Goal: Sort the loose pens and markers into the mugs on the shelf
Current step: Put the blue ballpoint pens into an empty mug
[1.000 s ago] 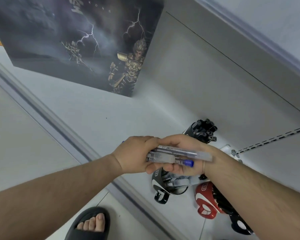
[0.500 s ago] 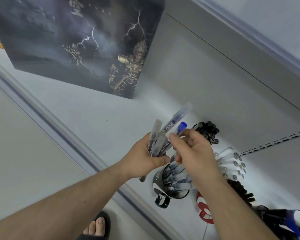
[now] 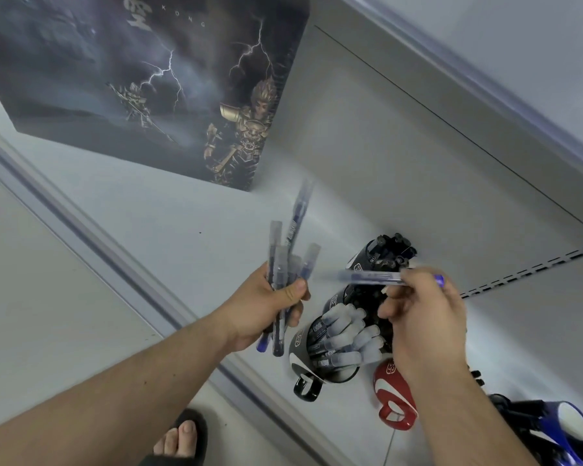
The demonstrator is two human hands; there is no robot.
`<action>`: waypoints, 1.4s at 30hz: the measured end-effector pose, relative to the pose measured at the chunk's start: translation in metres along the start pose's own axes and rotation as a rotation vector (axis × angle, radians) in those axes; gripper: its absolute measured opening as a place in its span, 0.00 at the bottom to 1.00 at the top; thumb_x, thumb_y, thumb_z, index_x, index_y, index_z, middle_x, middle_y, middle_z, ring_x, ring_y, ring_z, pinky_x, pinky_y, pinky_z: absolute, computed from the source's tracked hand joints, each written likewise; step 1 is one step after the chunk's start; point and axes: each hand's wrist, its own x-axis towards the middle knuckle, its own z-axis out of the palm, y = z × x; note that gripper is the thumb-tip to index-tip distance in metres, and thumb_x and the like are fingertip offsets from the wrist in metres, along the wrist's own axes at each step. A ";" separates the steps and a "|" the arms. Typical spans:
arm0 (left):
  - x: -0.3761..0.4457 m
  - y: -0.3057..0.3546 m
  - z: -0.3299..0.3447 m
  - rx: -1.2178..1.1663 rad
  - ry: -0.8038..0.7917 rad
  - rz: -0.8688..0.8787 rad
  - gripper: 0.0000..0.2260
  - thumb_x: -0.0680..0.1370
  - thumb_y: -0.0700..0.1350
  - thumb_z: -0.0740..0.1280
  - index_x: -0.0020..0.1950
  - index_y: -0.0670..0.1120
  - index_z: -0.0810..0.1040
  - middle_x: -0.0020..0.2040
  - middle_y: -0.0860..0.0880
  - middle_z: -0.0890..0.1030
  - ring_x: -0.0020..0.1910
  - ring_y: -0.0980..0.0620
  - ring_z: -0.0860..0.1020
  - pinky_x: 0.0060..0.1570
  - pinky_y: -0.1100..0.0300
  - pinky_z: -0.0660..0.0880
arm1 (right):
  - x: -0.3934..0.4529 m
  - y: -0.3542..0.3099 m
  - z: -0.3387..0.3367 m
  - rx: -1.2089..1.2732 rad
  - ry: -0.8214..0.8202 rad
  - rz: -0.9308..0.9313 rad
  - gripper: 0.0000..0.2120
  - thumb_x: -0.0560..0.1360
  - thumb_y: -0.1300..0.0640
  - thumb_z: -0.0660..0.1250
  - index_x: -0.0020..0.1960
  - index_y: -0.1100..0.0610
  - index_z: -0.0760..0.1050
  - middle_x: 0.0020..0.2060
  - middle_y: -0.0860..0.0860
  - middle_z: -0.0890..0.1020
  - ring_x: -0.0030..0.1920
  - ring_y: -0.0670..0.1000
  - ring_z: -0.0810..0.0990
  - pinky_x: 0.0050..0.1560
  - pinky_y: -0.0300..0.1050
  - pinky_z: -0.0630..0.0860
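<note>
- Head view: the left hand [image 3: 266,307] grips a bundle of pens [image 3: 281,264] upright in a curled fist, caps up, just left of the black mug [image 3: 312,356] that stands near the front edge of the shelf [image 3: 189,213].
- Head view: the right hand [image 3: 418,307] pinches a single blue pen [image 3: 374,276] between thumb and fingertips; the pen lies nearly level, above and slightly behind the black mug, and it is motion-blurred.
- Head view: the black mug is already crowded with grey-capped pens [image 3: 347,338] that lean toward the right. Behind it stand two more dark mugs [image 3: 384,253] full of black markers; a red mug [image 3: 392,395] stands to its right, and a blue mug [image 3: 566,428] farther right at the frame edge.
- Judgement: the step in hand is dropping the single pen into the mug that holds its like, most likely the black mug.
- To do it well, tip the pen upright first, aim its lower end into a gap among the leaning caps, and let go only once it is past the rim.
- Keep the bundle held firm and clear of the mug mouth, so no pen slips out of the fist.
- Risk: a level pen pushed in sideways could catch on the caps or nudge the mug toward the shelf edge.
</note>
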 end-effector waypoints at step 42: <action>-0.004 -0.008 0.024 0.216 0.210 -0.012 0.09 0.77 0.36 0.69 0.54 0.39 0.73 0.42 0.43 0.81 0.29 0.58 0.78 0.25 0.65 0.69 | -0.029 0.045 -0.057 -0.685 0.216 -0.341 0.04 0.78 0.53 0.66 0.44 0.50 0.74 0.33 0.46 0.80 0.31 0.42 0.78 0.34 0.41 0.74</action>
